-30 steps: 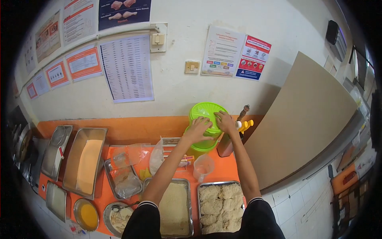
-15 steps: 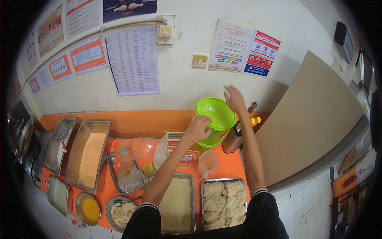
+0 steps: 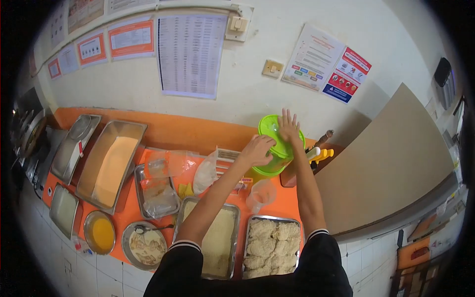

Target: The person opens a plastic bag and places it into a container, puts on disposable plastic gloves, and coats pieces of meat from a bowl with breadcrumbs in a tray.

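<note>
A green lid [image 3: 268, 124] sits over a round green see-through tub [image 3: 269, 171] against the wall. At the near left edge of the lid, my left hand [image 3: 257, 150] has its fingers curled over the rim. My right hand [image 3: 289, 129] lies flat on the right part of the lid, fingers spread. Just below the tub stands a clear plastic measuring jug [image 3: 261, 195]. To the right, a knife block [image 3: 289, 177] holds knives with yellow and white handles.
Between my forearms are a tray of breaded pieces [image 3: 273, 242] and a tray of pale crumbs [image 3: 217, 237]. Further left stand a bowl of yellow liquid [image 3: 101, 233], a bowl of batter with a spoon [image 3: 133, 245] and deep metal pans [image 3: 89, 178]. A beige panel [image 3: 386, 168] borders the right side.
My right hand has come down from above the tub onto the lid, its fingers spreading. My left hand stays at the lid's near edge. The camera view has tilted and shifted.
</note>
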Tool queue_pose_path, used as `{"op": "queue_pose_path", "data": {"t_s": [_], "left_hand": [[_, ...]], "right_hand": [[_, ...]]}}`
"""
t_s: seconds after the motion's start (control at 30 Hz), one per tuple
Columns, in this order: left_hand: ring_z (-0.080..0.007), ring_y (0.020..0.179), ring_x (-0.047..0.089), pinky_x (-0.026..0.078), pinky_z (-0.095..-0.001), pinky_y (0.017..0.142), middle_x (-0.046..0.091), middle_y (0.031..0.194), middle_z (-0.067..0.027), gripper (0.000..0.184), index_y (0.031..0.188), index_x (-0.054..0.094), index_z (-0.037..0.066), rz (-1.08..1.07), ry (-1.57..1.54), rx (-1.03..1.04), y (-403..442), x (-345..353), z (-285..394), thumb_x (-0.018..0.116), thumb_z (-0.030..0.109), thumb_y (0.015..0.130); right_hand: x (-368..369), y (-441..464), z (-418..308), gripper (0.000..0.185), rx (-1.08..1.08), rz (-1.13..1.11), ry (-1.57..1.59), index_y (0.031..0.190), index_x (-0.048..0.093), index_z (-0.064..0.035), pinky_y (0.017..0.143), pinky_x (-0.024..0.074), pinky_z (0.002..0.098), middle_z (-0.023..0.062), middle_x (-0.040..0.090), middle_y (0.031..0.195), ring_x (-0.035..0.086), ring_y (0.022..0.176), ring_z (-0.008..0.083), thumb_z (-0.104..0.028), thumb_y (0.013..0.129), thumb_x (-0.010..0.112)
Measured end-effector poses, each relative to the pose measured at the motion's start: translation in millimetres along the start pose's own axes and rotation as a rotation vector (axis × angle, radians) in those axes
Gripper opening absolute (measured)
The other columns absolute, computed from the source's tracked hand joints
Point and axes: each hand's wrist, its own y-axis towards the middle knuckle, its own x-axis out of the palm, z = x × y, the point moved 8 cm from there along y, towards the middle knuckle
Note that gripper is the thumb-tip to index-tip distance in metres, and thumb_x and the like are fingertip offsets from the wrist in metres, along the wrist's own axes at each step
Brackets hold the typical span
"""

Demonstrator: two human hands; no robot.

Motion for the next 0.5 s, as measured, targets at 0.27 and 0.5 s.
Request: {"op": "queue_pose_path", "data": {"t_s": [0.27, 0.5], "left_hand": [[-0.0301, 0.111, 0.057, 0.042, -0.0486, 0.093, 0.063, 0.110, -0.0125, 0.040, 0.107, 0.062, 0.006, -0.070, -0.031, -0.111, 7, 4, -13, 0.065, 0.024, 0.071], [-0.0300, 0.117, 0.053, 0.041, -0.0495, 0.096, 0.059, 0.118, -0.0131, 0.041, 0.108, 0.066, 0.009, -0.085, 0.123, 0.057, 14, -34, 24, 0.067, 0.028, 0.072]], "right_hand": [[-40, -16, -2, 0.058, -0.123, 0.385, 0.076, 0.151, 0.024, -0.0174, 0.115, 0.0141, 0.0591, 0.0132, 0.022, 0.157, 0.017, 0.144, 0.0396, -0.047, 0.101, 0.029], [-145, -85, -30, 0.025, -0.411, 0.848, 0.445, 0.083, 0.056, 0.0024, 0.072, 0.0417, 0.0471, 0.0225, 0.055, 0.087, 0.053, 0.080, 0.0397, -0.018, 0.096, 0.052]]}}
